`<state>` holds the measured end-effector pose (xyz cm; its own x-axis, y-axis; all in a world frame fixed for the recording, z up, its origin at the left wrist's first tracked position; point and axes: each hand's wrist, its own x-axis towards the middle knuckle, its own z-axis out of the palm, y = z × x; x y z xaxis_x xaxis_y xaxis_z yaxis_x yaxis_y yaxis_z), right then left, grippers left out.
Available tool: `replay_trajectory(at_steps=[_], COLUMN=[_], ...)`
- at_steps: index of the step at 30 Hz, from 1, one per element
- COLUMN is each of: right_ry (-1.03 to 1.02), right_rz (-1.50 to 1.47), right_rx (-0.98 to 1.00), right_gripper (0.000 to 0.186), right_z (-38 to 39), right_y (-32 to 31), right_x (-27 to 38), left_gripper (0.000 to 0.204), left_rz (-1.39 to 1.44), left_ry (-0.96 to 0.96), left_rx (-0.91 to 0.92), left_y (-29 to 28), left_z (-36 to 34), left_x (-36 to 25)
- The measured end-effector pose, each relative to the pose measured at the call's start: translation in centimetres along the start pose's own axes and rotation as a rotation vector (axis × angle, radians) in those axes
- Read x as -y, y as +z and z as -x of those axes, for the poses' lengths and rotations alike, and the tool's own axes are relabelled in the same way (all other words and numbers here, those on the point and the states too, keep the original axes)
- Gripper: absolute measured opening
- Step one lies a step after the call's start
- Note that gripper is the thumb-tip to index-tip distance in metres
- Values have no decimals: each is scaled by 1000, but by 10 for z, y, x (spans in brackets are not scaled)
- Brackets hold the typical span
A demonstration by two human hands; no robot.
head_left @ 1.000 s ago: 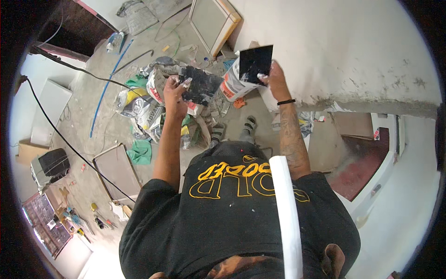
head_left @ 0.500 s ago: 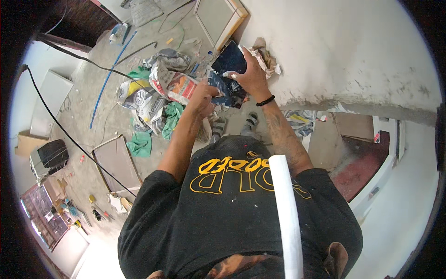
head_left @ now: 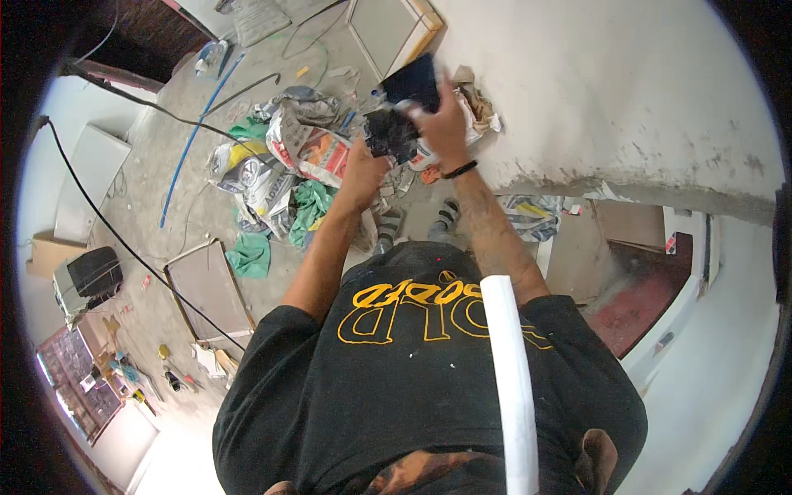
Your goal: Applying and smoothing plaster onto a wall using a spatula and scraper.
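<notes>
My left hand (head_left: 365, 172) grips the lower edge of a scuffed, dark crumpled piece (head_left: 390, 136). A flat, dark blue sheet (head_left: 412, 81) is in my right hand (head_left: 445, 130), with the fingers around its right edge. The right hand is smeared by motion. Whether sheet and crumpled piece are joined or only touching, I cannot tell. Both are held above the littered floor, in front of my feet.
Crumpled printed sacks (head_left: 318, 153) and green cloth (head_left: 249, 256) lie left of my hands. Crumpled brown paper (head_left: 474, 103) rests against the white wall (head_left: 594, 99). A framed panel (head_left: 386, 37) leans beyond. A blue rod (head_left: 198, 132) lies on the floor.
The blue sheet and my right hand have risen slightly away from me. The dark crumpled piece now shows more fully, and something orange has come into sight below the right hand.
</notes>
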<state>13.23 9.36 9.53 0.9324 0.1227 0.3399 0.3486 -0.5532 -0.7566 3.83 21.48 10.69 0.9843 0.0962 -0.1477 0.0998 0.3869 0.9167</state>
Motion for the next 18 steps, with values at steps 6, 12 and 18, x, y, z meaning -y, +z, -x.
replay_trajectory(at_steps=[6,12,18], right_ry=[-138,-62,-103], right_rz=[-121,-130,-127], right_rx=[226,-9,152], right_gripper=[74,82,78], right_z=[-7,2,1], right_y=[2,16,8], right_x=[-2,16,6], left_gripper=[34,29,39], left_rz=[-315,-182,-299], left_ry=[-58,-44,-142], left_rx=[8,108,75], left_y=[2,-5,-15], left_z=[6,5,1], left_x=[-11,-26,-22])
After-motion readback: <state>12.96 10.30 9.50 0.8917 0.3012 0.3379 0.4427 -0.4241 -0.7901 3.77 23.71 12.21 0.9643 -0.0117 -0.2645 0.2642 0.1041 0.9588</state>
